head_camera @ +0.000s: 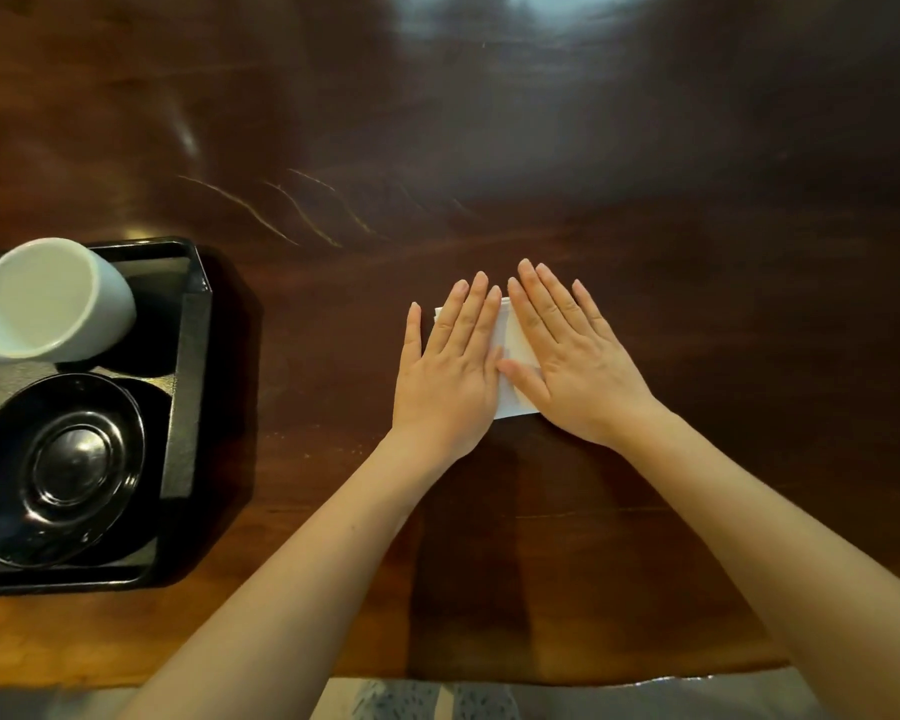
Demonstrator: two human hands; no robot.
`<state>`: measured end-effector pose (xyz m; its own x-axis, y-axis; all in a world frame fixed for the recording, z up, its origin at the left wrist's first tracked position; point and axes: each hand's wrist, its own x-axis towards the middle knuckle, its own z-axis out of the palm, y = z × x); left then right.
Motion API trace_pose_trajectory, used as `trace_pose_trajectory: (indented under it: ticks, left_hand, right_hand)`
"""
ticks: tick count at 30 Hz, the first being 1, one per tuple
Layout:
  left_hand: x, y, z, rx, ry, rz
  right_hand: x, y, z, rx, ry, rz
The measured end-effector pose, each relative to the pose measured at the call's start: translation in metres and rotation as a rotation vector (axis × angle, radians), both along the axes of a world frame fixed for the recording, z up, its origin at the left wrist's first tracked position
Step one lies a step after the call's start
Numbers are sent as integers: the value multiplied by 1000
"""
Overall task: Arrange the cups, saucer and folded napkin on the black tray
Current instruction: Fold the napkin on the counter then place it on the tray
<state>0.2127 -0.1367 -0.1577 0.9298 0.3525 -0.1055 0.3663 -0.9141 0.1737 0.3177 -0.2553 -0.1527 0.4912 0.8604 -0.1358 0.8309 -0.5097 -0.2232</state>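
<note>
at the left edge of the dark polished wooden tabletop (489, 174) sits the black rectangular tray with raised walls (191, 387), partly cut off by the frame. a white ceramic cup with a handle (48, 301) stands in the tray's far right corner; it looks tilted toward the camera, though the wide lens may be doing that. just nearer, in the near right part of the tray, lies a glossy black round saucer (55, 470), flat and bare, with no cup on it. so one cup and the saucer are already on the tray, by the look of it — whether a second cup stands further left, out of frame, cannot be told.

toward the middle of the tabletop, well apart from the tray, lies the white folded napkin (513, 350), only a strip of it showing between the hands. the left hand (445, 371) rests flat on its left part, fingers straight and together, gripping nothing. the right hand (575, 366) lies flat on the right part in the same way, palm down, thumb across the cloth, also not closed on anything. both seem to be pressing the fold down.

what is left, as i judge it — finish the crease, lift the napkin and carry it left onto the tray, where free floor shows mostly beside the saucer and cup. the napkin is the one piece clearly not yet placed.
</note>
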Motion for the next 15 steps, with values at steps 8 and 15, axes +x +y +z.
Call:
trace_pose_trajectory:
  ticks: [8, 15]
  left_hand:
    - [3, 2, 6, -14, 19, 52]
    - [2, -17, 6, 89, -32, -86]
  right_hand:
    - [14, -25, 8, -124, -17, 87]
    - [14, -26, 8, -123, -13, 113]
